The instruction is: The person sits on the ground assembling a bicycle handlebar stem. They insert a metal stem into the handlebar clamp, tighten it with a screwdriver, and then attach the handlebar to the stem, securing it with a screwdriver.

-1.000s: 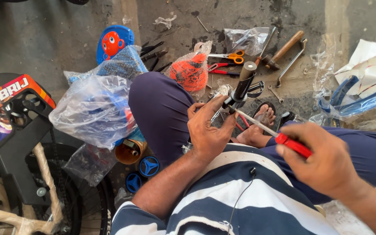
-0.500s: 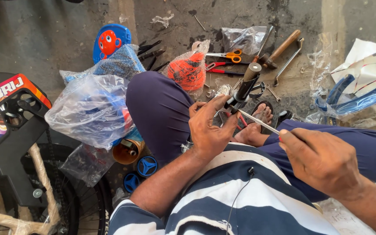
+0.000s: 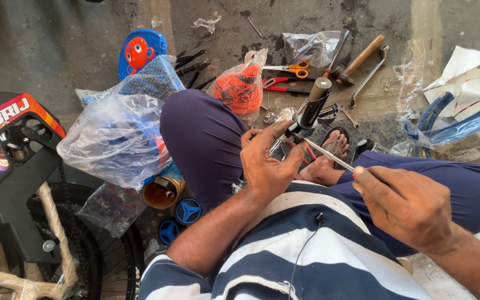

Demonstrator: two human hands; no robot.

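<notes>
The left hand point(image 3: 268, 166) is clamping the black cylindrical part point(image 3: 312, 108); the right hand point(image 3: 404, 203) is gripping a screwdriver point(image 3: 329, 154), tip meeting the part's base, fastening seemingly unfinished.

The shirt point(image 3: 306, 261) is striped navy and white; the trousers point(image 3: 206, 139) are plain dark purple-blue. On the grey concrete floor point(image 3: 56, 39) lie orange-handled scissors point(image 3: 290, 69), red-handled pliers point(image 3: 281, 86), a brown-handled hammer point(image 3: 356, 58), an orange mesh bundle point(image 3: 241, 89), blue wheel caps point(image 3: 187, 211) and a blue panel with a red-orange cartoon face point(image 3: 140, 51).
</notes>
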